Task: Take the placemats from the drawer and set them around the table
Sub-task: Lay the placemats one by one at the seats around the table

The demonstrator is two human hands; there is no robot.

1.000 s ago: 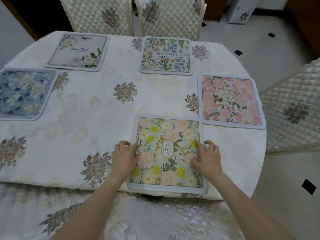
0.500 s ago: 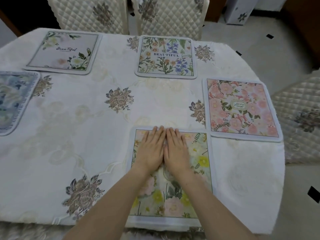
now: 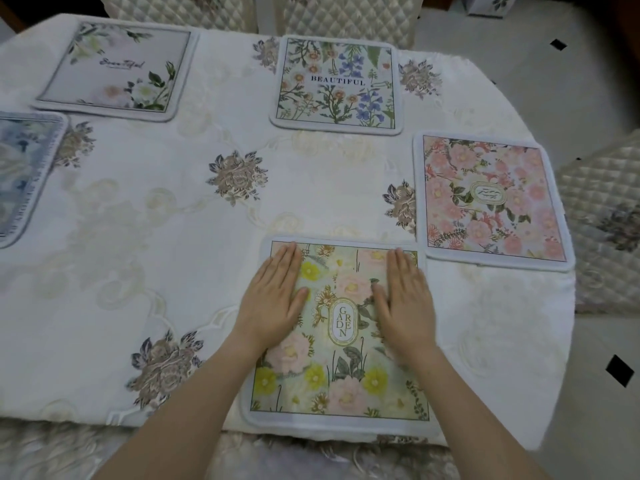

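Left hand (image 3: 273, 299) and right hand (image 3: 405, 299) flat, palms down, fingers straight, apart, forearms extended.

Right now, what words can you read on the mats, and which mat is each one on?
"BEAUTIFUL": far placemat with blue flowers.
"GARDEN", split into two columns in an oval: near placemat, under the left hand and right hand.
Script word on pale far-left placemat: too blurred.
Oval label on pink placemat: unreadable.

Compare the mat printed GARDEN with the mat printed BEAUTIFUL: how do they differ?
The GARDEN mat shows yellow and pink blooms; the BEAUTIFUL mat shows blue flowers and green stems. Left hand and right hand press the GARDEN mat; the BEAUTIFUL mat lies untouched. Both have pale rounded borders.
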